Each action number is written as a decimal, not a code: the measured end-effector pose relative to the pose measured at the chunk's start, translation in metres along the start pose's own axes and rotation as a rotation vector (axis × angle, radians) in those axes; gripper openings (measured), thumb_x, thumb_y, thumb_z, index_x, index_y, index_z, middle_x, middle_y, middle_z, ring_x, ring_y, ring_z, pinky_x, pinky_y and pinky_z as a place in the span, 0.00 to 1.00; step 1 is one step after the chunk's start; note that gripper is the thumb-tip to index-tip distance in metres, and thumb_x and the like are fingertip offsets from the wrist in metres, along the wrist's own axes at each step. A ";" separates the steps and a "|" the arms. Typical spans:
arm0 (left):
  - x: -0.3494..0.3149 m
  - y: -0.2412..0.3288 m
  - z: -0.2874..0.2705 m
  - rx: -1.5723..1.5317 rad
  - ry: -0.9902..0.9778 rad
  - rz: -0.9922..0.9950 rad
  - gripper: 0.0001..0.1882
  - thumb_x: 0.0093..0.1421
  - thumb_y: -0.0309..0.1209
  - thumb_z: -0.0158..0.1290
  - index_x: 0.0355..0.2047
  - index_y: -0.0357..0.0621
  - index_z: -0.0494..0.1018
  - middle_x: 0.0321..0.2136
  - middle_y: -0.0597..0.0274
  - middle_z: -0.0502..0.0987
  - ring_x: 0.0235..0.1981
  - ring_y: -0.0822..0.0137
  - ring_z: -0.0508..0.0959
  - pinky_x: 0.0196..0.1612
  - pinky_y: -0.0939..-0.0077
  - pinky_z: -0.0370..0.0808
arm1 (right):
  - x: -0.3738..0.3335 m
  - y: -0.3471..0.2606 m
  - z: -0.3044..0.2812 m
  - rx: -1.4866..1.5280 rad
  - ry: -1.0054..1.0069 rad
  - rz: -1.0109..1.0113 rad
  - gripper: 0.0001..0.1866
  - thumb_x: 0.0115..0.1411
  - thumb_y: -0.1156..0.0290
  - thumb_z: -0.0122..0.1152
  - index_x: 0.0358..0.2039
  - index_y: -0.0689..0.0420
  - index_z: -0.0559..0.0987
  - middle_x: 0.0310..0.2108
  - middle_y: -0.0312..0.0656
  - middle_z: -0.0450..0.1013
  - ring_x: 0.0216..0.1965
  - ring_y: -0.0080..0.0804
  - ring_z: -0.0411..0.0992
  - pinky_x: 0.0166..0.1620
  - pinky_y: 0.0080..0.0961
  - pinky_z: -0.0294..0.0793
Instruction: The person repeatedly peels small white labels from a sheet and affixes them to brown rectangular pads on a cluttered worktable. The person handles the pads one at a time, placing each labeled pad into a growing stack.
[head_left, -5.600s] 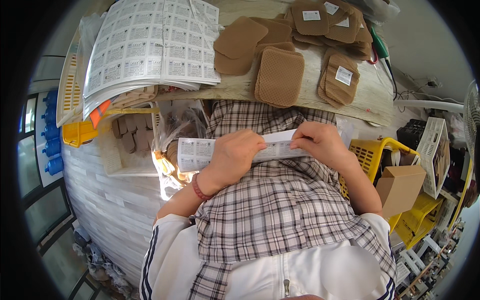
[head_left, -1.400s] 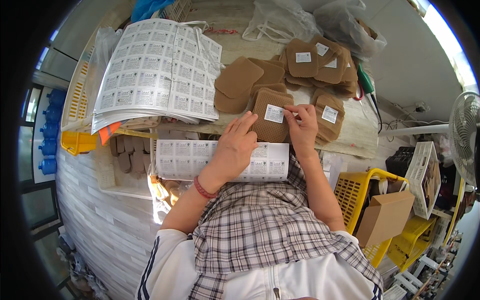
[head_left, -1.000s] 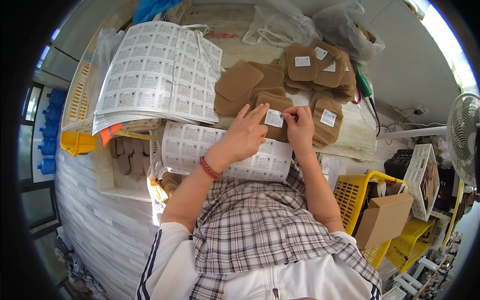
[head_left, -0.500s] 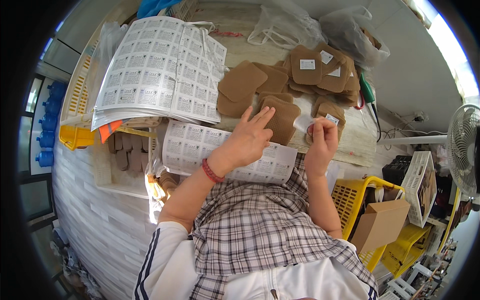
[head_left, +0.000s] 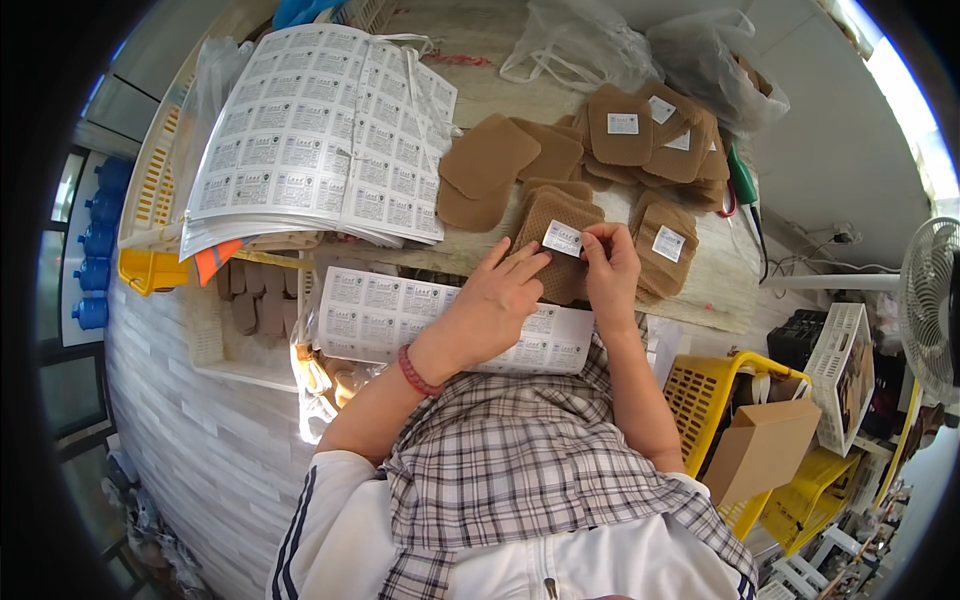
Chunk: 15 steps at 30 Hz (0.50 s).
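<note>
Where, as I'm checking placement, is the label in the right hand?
In the head view, the label is right of centre, over a pad stack, between the left hand and the right hand, which pinches its right edge.

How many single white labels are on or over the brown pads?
6: one label pinched in the right hand at the middle stack, one label on the right stack, and four labels on the far pile, one nearly covered. More may lie hidden.

- Head view: left of a fisheye pair, looking steeply down over the apron.
- Left hand and right hand near, mid-picture.
- Table beyond, toward the top.
- Floor at left, fan at right.
</note>
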<state>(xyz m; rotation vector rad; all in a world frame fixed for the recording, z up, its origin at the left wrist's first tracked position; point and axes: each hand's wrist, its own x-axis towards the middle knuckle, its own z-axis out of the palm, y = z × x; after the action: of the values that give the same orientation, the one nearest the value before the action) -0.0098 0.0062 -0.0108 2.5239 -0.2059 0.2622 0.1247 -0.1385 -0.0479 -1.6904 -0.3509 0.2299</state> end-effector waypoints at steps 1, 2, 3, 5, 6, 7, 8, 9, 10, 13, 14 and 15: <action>0.000 0.000 0.000 -0.009 0.006 0.001 0.06 0.58 0.25 0.58 0.30 0.35 0.73 0.58 0.41 0.71 0.66 0.46 0.66 0.70 0.45 0.56 | 0.000 -0.001 0.000 -0.003 -0.002 0.015 0.02 0.67 0.76 0.59 0.37 0.61 0.75 0.29 0.34 0.73 0.30 0.21 0.68 0.36 0.21 0.70; 0.000 0.000 0.000 -0.022 0.013 -0.002 0.06 0.58 0.25 0.58 0.30 0.35 0.72 0.58 0.41 0.71 0.65 0.46 0.67 0.70 0.45 0.57 | -0.001 0.000 -0.001 -0.028 0.004 0.019 0.02 0.67 0.76 0.59 0.37 0.61 0.75 0.29 0.35 0.73 0.30 0.21 0.68 0.36 0.21 0.70; 0.000 0.000 0.000 -0.033 0.021 -0.004 0.06 0.58 0.24 0.58 0.30 0.35 0.72 0.57 0.40 0.71 0.65 0.46 0.67 0.70 0.46 0.57 | -0.002 0.002 -0.002 -0.053 0.008 0.022 0.02 0.67 0.76 0.59 0.37 0.61 0.75 0.29 0.35 0.73 0.30 0.22 0.68 0.36 0.22 0.70; 0.000 0.000 0.000 -0.046 0.027 -0.007 0.07 0.58 0.24 0.58 0.30 0.34 0.72 0.56 0.39 0.71 0.64 0.45 0.67 0.70 0.46 0.59 | -0.002 0.006 -0.003 -0.080 0.019 0.015 0.03 0.67 0.76 0.59 0.37 0.61 0.75 0.29 0.36 0.74 0.30 0.22 0.69 0.35 0.22 0.71; 0.001 0.000 0.000 -0.048 0.025 -0.005 0.07 0.58 0.24 0.58 0.30 0.34 0.71 0.56 0.39 0.70 0.64 0.44 0.68 0.69 0.47 0.60 | -0.003 0.008 -0.003 -0.083 0.026 0.006 0.03 0.67 0.76 0.59 0.37 0.61 0.75 0.29 0.36 0.74 0.29 0.22 0.69 0.35 0.23 0.71; 0.001 0.000 0.001 -0.050 0.022 -0.004 0.07 0.58 0.23 0.59 0.30 0.34 0.71 0.56 0.39 0.70 0.63 0.43 0.68 0.69 0.47 0.61 | -0.003 0.008 -0.003 -0.086 0.033 -0.003 0.03 0.67 0.75 0.59 0.37 0.61 0.75 0.29 0.36 0.74 0.29 0.23 0.69 0.34 0.23 0.71; 0.001 0.001 0.000 -0.060 0.019 -0.012 0.07 0.58 0.23 0.58 0.30 0.34 0.71 0.57 0.38 0.69 0.63 0.42 0.68 0.69 0.47 0.61 | -0.003 0.008 -0.003 -0.091 0.031 -0.002 0.03 0.67 0.75 0.59 0.37 0.61 0.75 0.29 0.36 0.74 0.29 0.23 0.69 0.34 0.23 0.71; 0.001 0.001 -0.002 -0.070 0.018 -0.018 0.07 0.58 0.23 0.58 0.31 0.33 0.71 0.57 0.38 0.69 0.63 0.42 0.68 0.68 0.48 0.62 | -0.002 0.006 -0.002 -0.098 0.030 -0.004 0.03 0.67 0.75 0.59 0.37 0.61 0.75 0.29 0.36 0.74 0.29 0.23 0.69 0.34 0.23 0.71; 0.002 0.002 -0.004 -0.079 0.017 -0.025 0.07 0.58 0.23 0.58 0.31 0.33 0.71 0.58 0.38 0.68 0.62 0.41 0.68 0.68 0.48 0.63 | -0.002 0.005 -0.001 -0.104 0.029 -0.005 0.03 0.67 0.75 0.59 0.37 0.61 0.76 0.29 0.36 0.74 0.28 0.23 0.69 0.33 0.23 0.71; 0.002 0.005 -0.006 -0.098 0.022 -0.051 0.06 0.58 0.23 0.58 0.31 0.33 0.71 0.60 0.38 0.65 0.62 0.38 0.68 0.68 0.48 0.64 | -0.001 0.008 0.000 -0.128 0.047 -0.040 0.03 0.67 0.75 0.60 0.37 0.61 0.76 0.28 0.37 0.75 0.28 0.24 0.70 0.33 0.24 0.71; 0.002 0.005 -0.006 -0.101 0.028 -0.049 0.06 0.58 0.23 0.58 0.31 0.33 0.71 0.61 0.38 0.64 0.62 0.38 0.68 0.68 0.48 0.64 | -0.001 0.007 0.000 -0.136 0.049 -0.042 0.04 0.67 0.75 0.60 0.37 0.61 0.76 0.28 0.38 0.75 0.28 0.24 0.70 0.33 0.24 0.72; 0.002 0.005 -0.006 -0.104 0.036 -0.047 0.06 0.58 0.23 0.58 0.31 0.33 0.71 0.62 0.37 0.63 0.62 0.38 0.68 0.68 0.48 0.64 | -0.001 0.006 0.000 -0.144 0.051 -0.043 0.04 0.66 0.75 0.60 0.37 0.61 0.76 0.28 0.38 0.75 0.28 0.24 0.71 0.34 0.25 0.72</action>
<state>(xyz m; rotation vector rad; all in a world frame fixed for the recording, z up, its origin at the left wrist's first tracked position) -0.0098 0.0053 -0.0027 2.4154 -0.1428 0.2708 0.1245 -0.1393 -0.0539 -1.8254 -0.3729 0.1315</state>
